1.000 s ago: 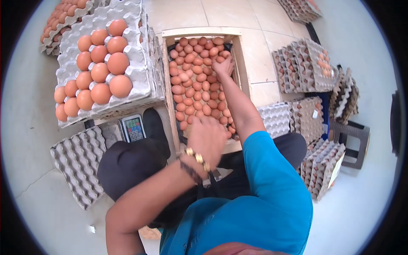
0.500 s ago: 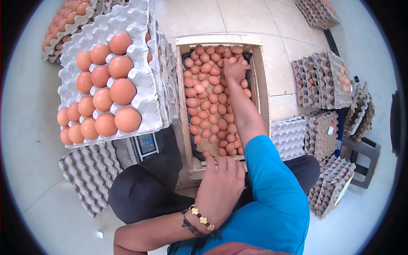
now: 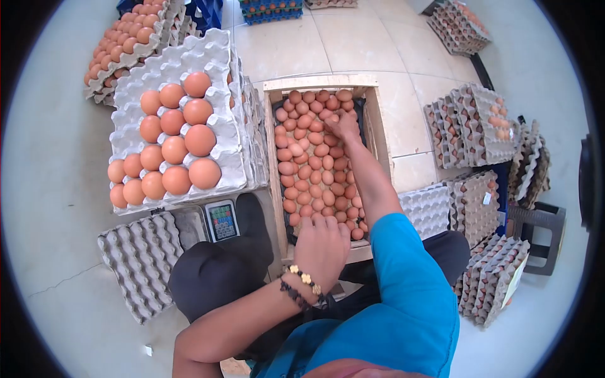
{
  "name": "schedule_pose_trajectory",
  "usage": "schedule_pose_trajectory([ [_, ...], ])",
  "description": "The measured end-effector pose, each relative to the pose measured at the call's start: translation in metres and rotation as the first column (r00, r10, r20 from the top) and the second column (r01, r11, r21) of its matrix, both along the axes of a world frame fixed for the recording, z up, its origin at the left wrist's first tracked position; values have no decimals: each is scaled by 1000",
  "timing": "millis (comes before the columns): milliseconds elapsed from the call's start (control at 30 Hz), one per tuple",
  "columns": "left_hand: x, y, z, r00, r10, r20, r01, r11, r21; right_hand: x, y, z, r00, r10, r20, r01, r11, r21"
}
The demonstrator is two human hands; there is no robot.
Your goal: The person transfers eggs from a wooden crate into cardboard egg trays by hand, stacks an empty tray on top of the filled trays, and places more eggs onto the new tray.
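A wooden crate [image 3: 386, 129] full of brown eggs [image 3: 321, 150] lies in front of me. My right hand [image 3: 345, 126] is at its far right part, thumb and fingers closed round an egg [image 3: 334, 118]. Over the near end of the crate is my left hand [image 3: 322, 249], back up, with its fingers together and bent down among the eggs; whatever lies under them is hidden. To the left stands a tall stack of grey egg trays [image 3: 217, 113], its top tray partly filled with large brown eggs [image 3: 173, 150].
Left of my knee are a scale with a keypad [image 3: 222, 222] and a grey tray [image 3: 140, 264]. On the right stand tilted tray stacks [image 3: 476, 126], a pale tray [image 3: 425, 209] and a grey stool [image 3: 554, 236]. More filled trays [image 3: 129, 41] are at the back left.
The view has shifted, showing more of the far floor. My right hand has closed in on an egg from its more spread pose. My left hand stays at the near end, its fingers reaching slightly further over the eggs.
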State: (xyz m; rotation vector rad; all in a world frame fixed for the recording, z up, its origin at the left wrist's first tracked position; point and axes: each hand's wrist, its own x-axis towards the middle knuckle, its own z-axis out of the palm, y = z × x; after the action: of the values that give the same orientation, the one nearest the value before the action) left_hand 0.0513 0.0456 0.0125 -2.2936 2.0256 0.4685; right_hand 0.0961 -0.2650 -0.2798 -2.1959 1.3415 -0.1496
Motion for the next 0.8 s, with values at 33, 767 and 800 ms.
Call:
schedule_pose_trajectory([
  [33, 1, -1, -4, 1000, 5, 12, -5, 1000, -7, -7, -2, -5, 998, 26, 64, -28, 999, 38],
  [767, 36, -39, 20, 963, -232, -140, 100, 783, -614, -118, 185, 234, 51, -887, 459, -752, 268, 602],
  [800, 36, -37, 23, 961, -239, -138, 112, 794, -598, -120, 189, 237, 62, -893, 446, -726, 266, 634],
])
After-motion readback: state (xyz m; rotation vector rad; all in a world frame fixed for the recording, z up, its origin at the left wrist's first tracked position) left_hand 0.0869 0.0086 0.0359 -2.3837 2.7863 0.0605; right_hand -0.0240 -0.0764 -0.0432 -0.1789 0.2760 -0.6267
